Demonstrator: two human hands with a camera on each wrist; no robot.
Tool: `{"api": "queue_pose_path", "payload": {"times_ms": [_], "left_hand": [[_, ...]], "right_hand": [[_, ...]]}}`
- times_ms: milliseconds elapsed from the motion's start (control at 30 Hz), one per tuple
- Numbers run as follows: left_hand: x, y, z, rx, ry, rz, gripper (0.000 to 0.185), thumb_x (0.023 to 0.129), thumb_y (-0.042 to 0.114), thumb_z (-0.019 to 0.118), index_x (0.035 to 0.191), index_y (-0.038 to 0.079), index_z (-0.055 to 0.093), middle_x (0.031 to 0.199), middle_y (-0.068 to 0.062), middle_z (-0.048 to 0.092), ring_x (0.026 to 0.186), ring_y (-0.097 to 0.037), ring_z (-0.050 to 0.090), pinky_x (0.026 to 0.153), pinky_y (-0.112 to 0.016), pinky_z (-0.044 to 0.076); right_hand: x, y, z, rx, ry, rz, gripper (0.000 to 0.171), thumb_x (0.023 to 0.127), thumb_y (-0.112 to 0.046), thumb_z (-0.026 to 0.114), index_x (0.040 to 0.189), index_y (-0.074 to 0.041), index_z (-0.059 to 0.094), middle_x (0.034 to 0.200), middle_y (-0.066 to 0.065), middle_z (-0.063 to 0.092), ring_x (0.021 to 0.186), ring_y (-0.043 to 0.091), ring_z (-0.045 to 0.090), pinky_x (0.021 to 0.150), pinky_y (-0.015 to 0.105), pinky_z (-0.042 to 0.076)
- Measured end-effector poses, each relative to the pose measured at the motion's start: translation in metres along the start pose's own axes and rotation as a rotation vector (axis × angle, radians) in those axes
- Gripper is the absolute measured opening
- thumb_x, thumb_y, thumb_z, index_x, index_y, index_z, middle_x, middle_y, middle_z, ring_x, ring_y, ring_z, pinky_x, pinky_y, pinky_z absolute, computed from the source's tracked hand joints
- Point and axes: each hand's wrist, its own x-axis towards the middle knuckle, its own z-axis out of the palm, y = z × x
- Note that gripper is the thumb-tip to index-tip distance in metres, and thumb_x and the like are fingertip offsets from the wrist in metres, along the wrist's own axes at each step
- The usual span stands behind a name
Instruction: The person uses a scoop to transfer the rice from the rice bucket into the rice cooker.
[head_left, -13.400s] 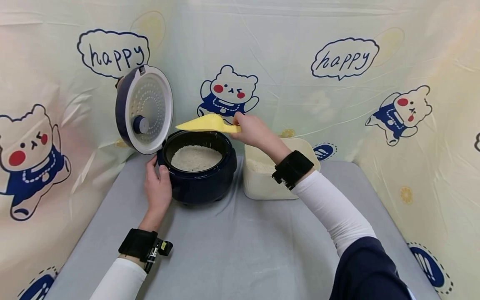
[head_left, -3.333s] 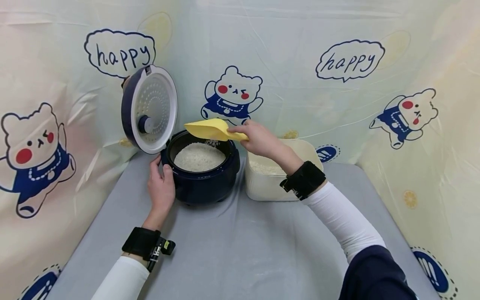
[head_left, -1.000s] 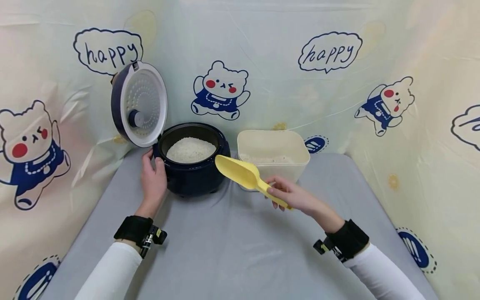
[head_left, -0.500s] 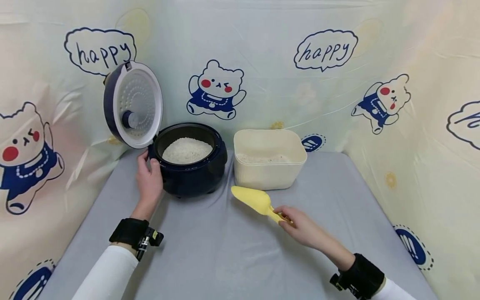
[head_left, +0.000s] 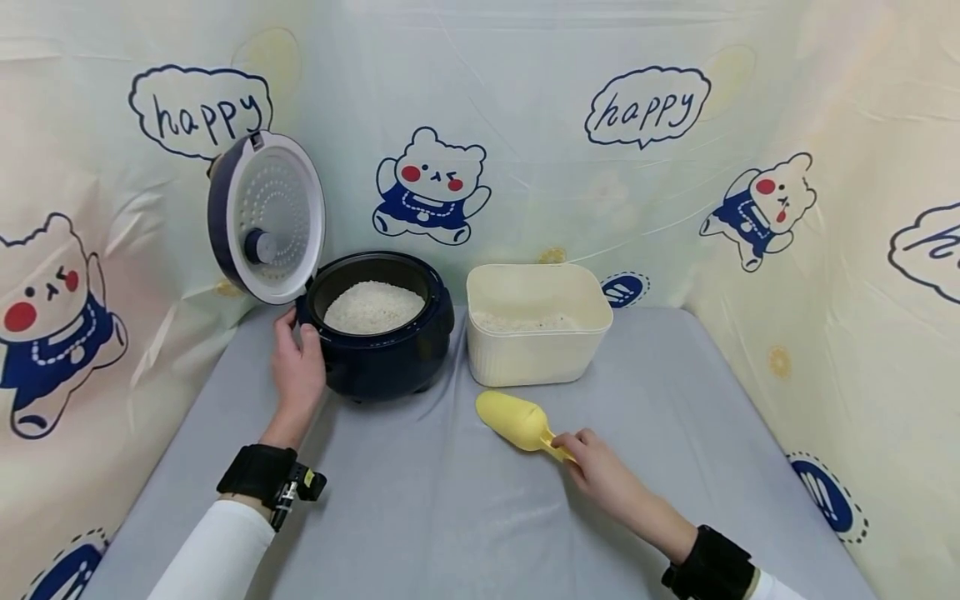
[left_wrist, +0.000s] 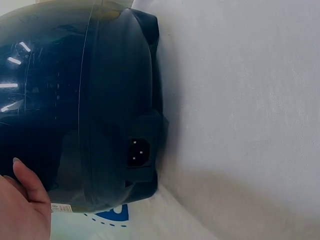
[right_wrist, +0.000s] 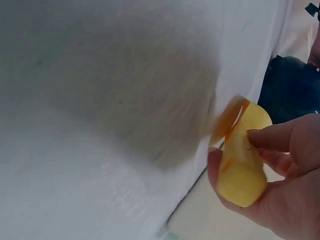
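Note:
A dark blue rice cooker [head_left: 378, 350] stands at the back left with its lid [head_left: 266, 218] swung up; white rice [head_left: 372, 306] fills the pot. My left hand [head_left: 297, 377] holds the cooker's left side, the thumb on its rim; the left wrist view shows the cooker's dark wall [left_wrist: 90, 110] and a fingertip [left_wrist: 30, 182]. A yellow scoop [head_left: 517, 423] lies on the grey cloth in front of the cream rice box [head_left: 536, 329]. My right hand [head_left: 596, 471] pinches the scoop's handle [right_wrist: 240, 160].
The table [head_left: 450, 517] is covered with a grey cloth. Printed bear curtains [head_left: 750, 167] close off the back and both sides. The cream box holds some rice.
The right hand carried the scoop from over the cooker down to the cloth in front of the cream box. Rice in the pot has risen. The left hand stayed on the cooker.

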Motion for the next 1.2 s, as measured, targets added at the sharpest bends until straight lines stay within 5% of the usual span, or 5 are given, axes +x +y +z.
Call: {"api": "queue_pose_path", "payload": {"times_ms": [467, 733, 933, 1200], "left_hand": [[-0.004, -0.001, -0.001, -0.008, 0.010, 0.021, 0.051, 0.108, 0.030, 0.039, 0.151, 0.002, 0.045, 0.156, -0.019, 0.048, 0.141, -0.042, 0.045, 0.114, -0.057, 0.033], [-0.005, -0.002, -0.006, 0.009, 0.010, 0.020, 0.053, 0.110, 0.033, 0.037, 0.154, 0.004, 0.044, 0.158, -0.018, 0.046, 0.142, -0.043, 0.044, 0.114, -0.059, 0.032], [-0.004, 0.000, -0.009, 0.105, -0.045, 0.050, 0.059, 0.112, 0.036, 0.030, 0.160, 0.003, 0.037, 0.161, -0.023, 0.041, 0.145, -0.046, 0.039, 0.116, -0.061, 0.028], [-0.023, 0.007, -0.010, 0.245, -0.190, 0.219, 0.062, 0.108, 0.021, 0.040, 0.158, -0.013, 0.026, 0.157, -0.038, 0.035, 0.141, -0.059, 0.034, 0.114, -0.067, 0.026]], "right_hand": [[-0.005, -0.001, 0.006, -0.018, -0.184, 0.106, 0.027, 0.086, 0.003, 0.078, 0.104, -0.006, 0.061, 0.088, 0.003, 0.062, 0.079, 0.016, 0.060, 0.069, 0.034, 0.054], [0.005, 0.001, -0.004, 0.098, -0.238, 0.113, 0.045, 0.093, -0.011, 0.076, 0.130, 0.002, 0.055, 0.094, 0.008, 0.064, 0.078, 0.015, 0.059, 0.066, 0.033, 0.052], [0.020, 0.002, -0.013, 0.050, -0.210, 0.191, 0.052, 0.097, -0.017, 0.073, 0.140, 0.002, 0.053, 0.114, 0.021, 0.065, 0.091, 0.027, 0.067, 0.076, 0.045, 0.056], [0.047, 0.000, -0.027, -0.005, -0.090, 0.179, 0.063, 0.101, -0.022, 0.067, 0.151, 0.008, 0.043, 0.130, 0.027, 0.060, 0.109, 0.037, 0.065, 0.089, 0.052, 0.055]]}}
